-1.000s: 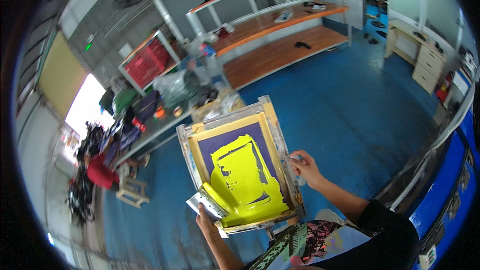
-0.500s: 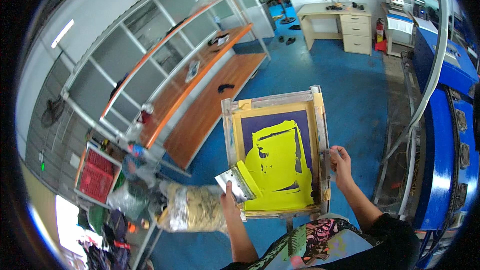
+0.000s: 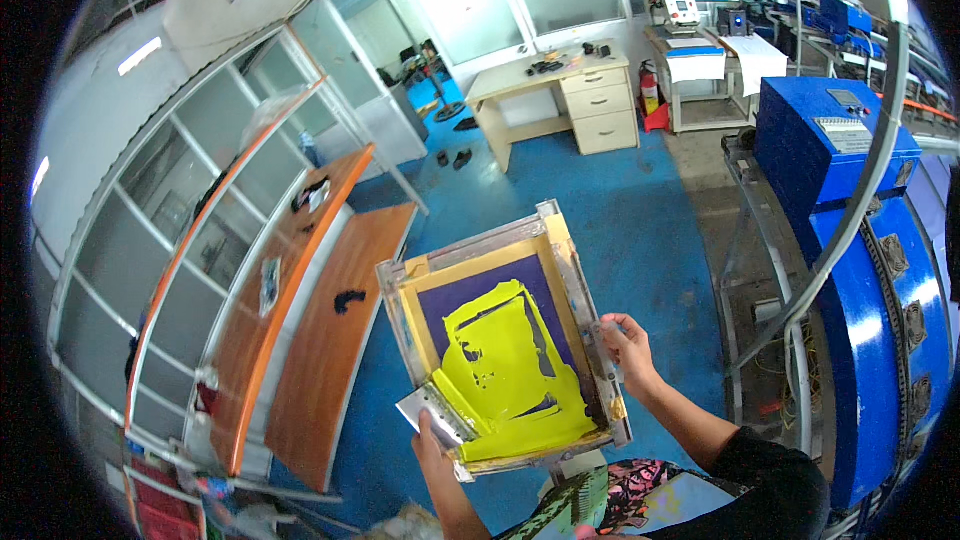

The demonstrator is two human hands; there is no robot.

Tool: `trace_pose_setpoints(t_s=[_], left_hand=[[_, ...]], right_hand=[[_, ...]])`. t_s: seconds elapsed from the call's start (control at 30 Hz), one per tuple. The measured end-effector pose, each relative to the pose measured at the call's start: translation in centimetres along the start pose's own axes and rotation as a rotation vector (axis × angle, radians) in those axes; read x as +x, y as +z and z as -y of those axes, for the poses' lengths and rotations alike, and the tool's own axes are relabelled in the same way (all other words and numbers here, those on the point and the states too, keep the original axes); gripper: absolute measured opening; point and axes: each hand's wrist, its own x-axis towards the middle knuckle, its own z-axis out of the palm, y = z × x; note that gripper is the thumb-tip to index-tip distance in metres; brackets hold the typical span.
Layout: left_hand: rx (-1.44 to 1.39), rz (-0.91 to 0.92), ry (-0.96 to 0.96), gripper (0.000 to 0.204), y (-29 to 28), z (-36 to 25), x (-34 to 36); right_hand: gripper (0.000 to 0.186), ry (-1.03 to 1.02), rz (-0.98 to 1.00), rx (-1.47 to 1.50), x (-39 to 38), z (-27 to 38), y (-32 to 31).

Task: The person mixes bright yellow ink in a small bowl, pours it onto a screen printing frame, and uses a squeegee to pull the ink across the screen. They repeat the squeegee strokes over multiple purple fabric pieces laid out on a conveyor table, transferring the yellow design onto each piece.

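A screen printing frame (image 3: 472, 248) is held tilted in front of me, its top leaning left. Bright yellow ink (image 3: 505, 365) is spread thickly over its purple mesh, with darker gaps showing through. Tan tape lines the frame's inner edges. My left hand (image 3: 432, 452) is closed around a silver squeegee (image 3: 438, 414) at the lower left corner; its ink-covered yellow edge rests over the screen. Whether these fingers also hold the frame cannot be made out. On the opposite side, my right hand (image 3: 628, 350) grips the frame's right bar, fingers curled over it.
Left stands a long brown bench (image 3: 325, 360) with a raised shelf and small items on it. A cream desk (image 3: 598, 105) is ahead, a red fire extinguisher (image 3: 650, 90) beside it. Blue machinery (image 3: 870, 340) and a metal rail (image 3: 830, 250) line the right side, above blue floor (image 3: 650, 240).
My view has swung to the right. The frame now appears further left and more tilted, its top leaning left. Both hands keep their holds on the squeegee and frame.
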Motion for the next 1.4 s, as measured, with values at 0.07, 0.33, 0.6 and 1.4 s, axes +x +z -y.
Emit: trace_pose_setpoints(t_s=[0.07,0.33,0.6,1.4], left_hand=[[-0.075,0.051,-0.01,0.049,-0.7,0.8,0.7],[-0.136,0.332,-0.06,0.05,-0.1,0.3,6.1],[-0.029,0.613,-0.15,0.05,0.2,1.6,17.8],[0.14,1.01,-0.125,0.085,3.8,10.2,28.1]], right_hand=[[0.022,-0.005,-0.009,-0.028,-1.0,0.0,0.2],[0.025,-0.155,-0.067,0.007,-4.5,-3.4,1.4],[0.018,-0.348,-0.403,0.12,-9.5,-11.9,3.6],[0.026,-0.63,-0.651,0.02,-11.8,-19.2,6.2]])
